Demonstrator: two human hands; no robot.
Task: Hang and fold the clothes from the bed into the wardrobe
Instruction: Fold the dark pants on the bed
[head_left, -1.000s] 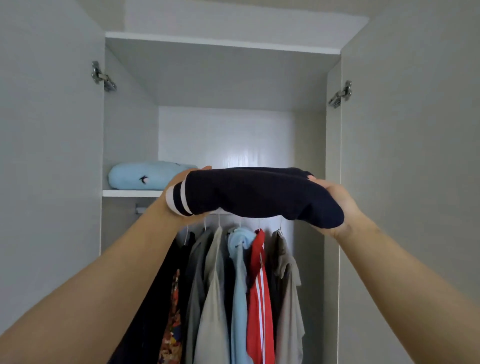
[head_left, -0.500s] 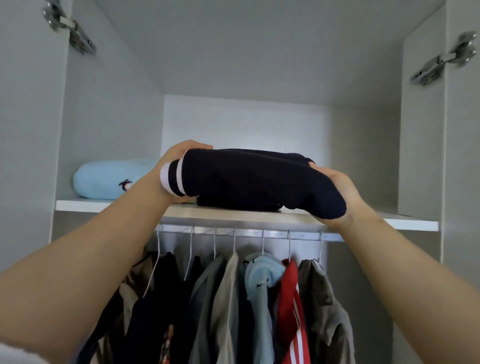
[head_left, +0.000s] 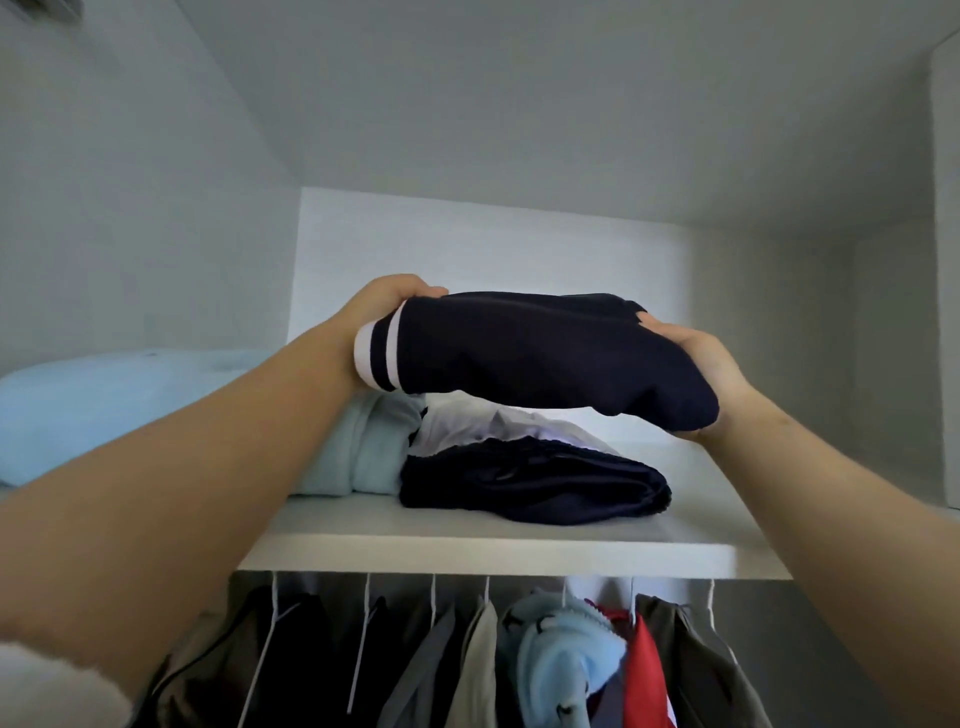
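A folded navy garment (head_left: 535, 358) with a white-striped cuff is held level between both my hands, above the wardrobe's white upper shelf (head_left: 488, 556). My left hand (head_left: 384, 306) grips its left end, fingers curled over the top. At the right end, my right hand (head_left: 696, 364) holds it from the side and beneath. Directly below it on the shelf lies a stack of a folded dark navy garment (head_left: 535, 488) with a white one (head_left: 498, 428) on top. The held garment hangs clear of that stack.
Folded light blue clothes (head_left: 130, 410) fill the shelf's left part, touching the stack. Bare shelf shows to the right of the stack. Under the shelf, several garments hang on white hangers, among them a light blue one (head_left: 566, 660) and a red one (head_left: 644, 675).
The view has closed in on the shelf and risen. Both hands have carried the navy garment deeper over the shelf and now hold it above the folded stack.
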